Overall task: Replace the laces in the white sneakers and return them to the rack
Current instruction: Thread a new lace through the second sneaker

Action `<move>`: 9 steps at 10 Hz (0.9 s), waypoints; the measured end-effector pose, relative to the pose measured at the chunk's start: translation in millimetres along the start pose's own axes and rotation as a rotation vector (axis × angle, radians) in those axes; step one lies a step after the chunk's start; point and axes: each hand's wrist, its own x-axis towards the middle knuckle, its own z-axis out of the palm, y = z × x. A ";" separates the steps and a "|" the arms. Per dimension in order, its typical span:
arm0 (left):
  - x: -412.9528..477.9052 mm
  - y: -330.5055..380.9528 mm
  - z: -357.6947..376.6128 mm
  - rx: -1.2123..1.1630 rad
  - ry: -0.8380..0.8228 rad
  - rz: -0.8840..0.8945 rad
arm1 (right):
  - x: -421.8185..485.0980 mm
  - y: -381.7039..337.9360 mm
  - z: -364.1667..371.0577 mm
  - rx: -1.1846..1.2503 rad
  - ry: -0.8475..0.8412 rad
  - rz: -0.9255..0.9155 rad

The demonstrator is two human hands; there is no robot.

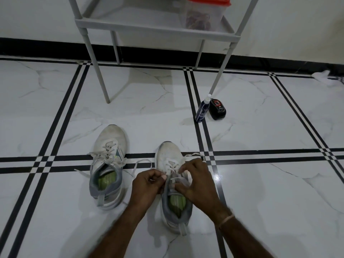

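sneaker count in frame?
2. Left sneaker sits untouched on the floor; right sneaker lies beside it, left hand and right hand pinching its lace. Rack shows none; its upper part is out of frame.

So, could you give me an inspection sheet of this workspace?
Surface: white marble-look floor with black stripes.
Job's things: near sneaker under the hands; far sneaker, laced, ends loose; grey rack behind.
Clutter: spray bottle, small black container, white cloth by wall, red-lidded container on rack.
Hands: left hand and right hand both pinch the near sneaker's lace.
Cables: nothing seen.
Surroundings: white wall, black skirting.
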 end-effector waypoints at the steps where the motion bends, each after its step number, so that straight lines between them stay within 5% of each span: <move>1: 2.6 1.6 -0.1 0.022 0.087 -0.031 | -1.6 1.1 -9.0 0.021 -0.043 0.130; 2: 12.8 27.8 -2.4 -0.169 0.138 -0.102 | 0.7 -4.6 -10.1 -0.004 -0.029 0.182; 3: 27.6 87.2 -25.4 -0.914 0.248 -0.175 | 1.2 -9.5 -11.0 -0.035 0.000 0.219; 4: 29.6 111.4 -64.1 -0.427 0.491 0.156 | 0.1 -8.8 -11.6 -0.044 0.001 0.257; 5: 18.1 77.5 -64.0 0.713 0.286 0.505 | 1.0 -12.1 -14.0 -0.040 -0.008 0.293; 6: 17.4 33.9 -42.1 1.046 -0.074 0.391 | 5.0 -18.0 -13.9 -0.046 -0.014 0.304; 7: 14.3 30.0 -33.8 0.476 -0.047 0.188 | 6.2 -19.0 -14.1 -0.050 -0.023 0.312; 8: 18.6 51.7 -36.1 -0.870 0.054 -0.180 | 6.4 -18.5 -17.0 -0.008 -0.024 0.346; 9: 24.8 63.0 -48.3 -0.662 0.237 -0.055 | 6.3 -17.5 -16.5 0.026 0.002 0.373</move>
